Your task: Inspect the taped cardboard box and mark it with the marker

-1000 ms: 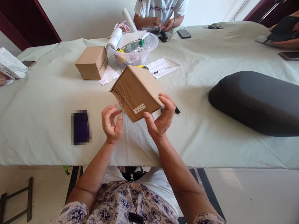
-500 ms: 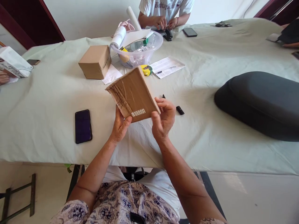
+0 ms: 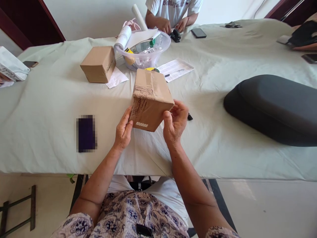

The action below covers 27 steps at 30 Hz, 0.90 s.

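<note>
A brown cardboard box [image 3: 152,110] with dark scribbled marks and a small dotted white label is held tilted over the table, two of its faces towards me. My left hand [image 3: 123,130] grips its left side, thumb on the near face. At the right edge my right hand [image 3: 176,123] has its thumb and fingers around the box's corner; some fingertips are hidden behind it. Just beyond the right hand lies a small black object [image 3: 190,117], partly covered.
Behind the box stand another cardboard box [image 3: 97,64] and a clear plastic basin [image 3: 143,59] of items. A printed sheet with a pen [image 3: 173,73] lies nearby. A phone [image 3: 86,134] is at left, a large black padded seat [image 3: 269,109] at right. A co-worker [image 3: 170,16] sits opposite.
The box has been turned in my hands, so its taped, scribbled upper face now shows. Both hands stay on it. The co-worker's hands have shifted slightly.
</note>
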{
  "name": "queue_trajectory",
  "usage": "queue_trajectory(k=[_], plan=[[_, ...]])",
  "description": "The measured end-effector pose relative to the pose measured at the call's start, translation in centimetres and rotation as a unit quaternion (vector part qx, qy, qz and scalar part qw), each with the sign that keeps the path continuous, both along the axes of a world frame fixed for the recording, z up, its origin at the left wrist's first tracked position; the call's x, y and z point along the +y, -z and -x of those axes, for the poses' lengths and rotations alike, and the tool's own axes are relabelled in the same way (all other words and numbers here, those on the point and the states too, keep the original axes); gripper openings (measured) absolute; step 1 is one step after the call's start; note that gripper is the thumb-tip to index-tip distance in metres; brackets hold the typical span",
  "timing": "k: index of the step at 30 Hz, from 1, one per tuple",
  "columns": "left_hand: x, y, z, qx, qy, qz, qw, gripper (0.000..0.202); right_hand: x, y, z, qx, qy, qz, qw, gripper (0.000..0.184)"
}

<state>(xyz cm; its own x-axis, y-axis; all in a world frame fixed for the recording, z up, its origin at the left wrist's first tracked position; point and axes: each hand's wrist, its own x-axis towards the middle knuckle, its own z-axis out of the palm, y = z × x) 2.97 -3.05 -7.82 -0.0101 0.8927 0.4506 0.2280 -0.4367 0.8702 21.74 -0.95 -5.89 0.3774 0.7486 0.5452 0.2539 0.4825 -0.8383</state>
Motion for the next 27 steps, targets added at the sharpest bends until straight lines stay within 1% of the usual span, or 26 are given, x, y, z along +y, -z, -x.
queue_trajectory(k=[2,4,6,8,11,13,16,19,22,25,27], plan=[[0.0,-0.1,-0.1,0.007,0.005,-0.024,1.0,0.051,0.0,-0.2,-0.3,-0.01,0.019,-0.007,1.0,0.052],[0.0,-0.2,0.0,0.012,-0.001,-0.056,0.998,0.048,0.0,-0.5,-0.5,-0.02,0.014,-0.005,1.0,0.049],[0.0,-0.4,0.1,0.019,-0.022,-0.085,0.996,0.044,-0.1,-0.8,-0.4,-0.014,0.0,-0.001,1.0,0.045],[0.0,-0.7,0.3,0.018,-0.057,-0.1,0.993,0.04,-0.1,-0.9,-0.2,0.009,-0.011,-0.001,1.0,0.044],[0.1,-1.1,0.6,-0.009,-0.106,-0.096,0.99,0.035,-0.2,-0.7,0.3,0.048,-0.026,-0.003,0.998,0.042],[0.2,-1.3,0.7,-0.022,-0.119,-0.091,0.988,0.033,-0.2,-0.5,0.5,0.063,-0.033,-0.003,0.998,0.041],[0.3,-1.5,0.8,-0.021,-0.111,-0.087,0.99,0.031,-0.3,-0.4,0.4,0.063,-0.028,0.004,0.998,0.04],[0.2,-1.5,0.6,-0.027,-0.1,-0.076,0.992,0.03,-0.3,-0.2,0.3,0.042,-0.005,0.007,0.999,0.038],[0.1,-1.1,0.3,-0.047,-0.103,-0.049,0.992,0.037,-0.3,0.1,0.4,0.006,-0.011,0.003,1.0,0.037],[0.2,-0.6,0.3,-0.04,-0.117,-0.024,0.992,0.06,-0.4,0.5,0.8,-0.025,-0.057,-0.009,0.998,0.036],[0.3,-0.4,0.4,-0.015,-0.124,-0.012,0.992,0.069,-0.6,0.7,1.1,-0.048,-0.079,-0.014,0.996,0.036]])
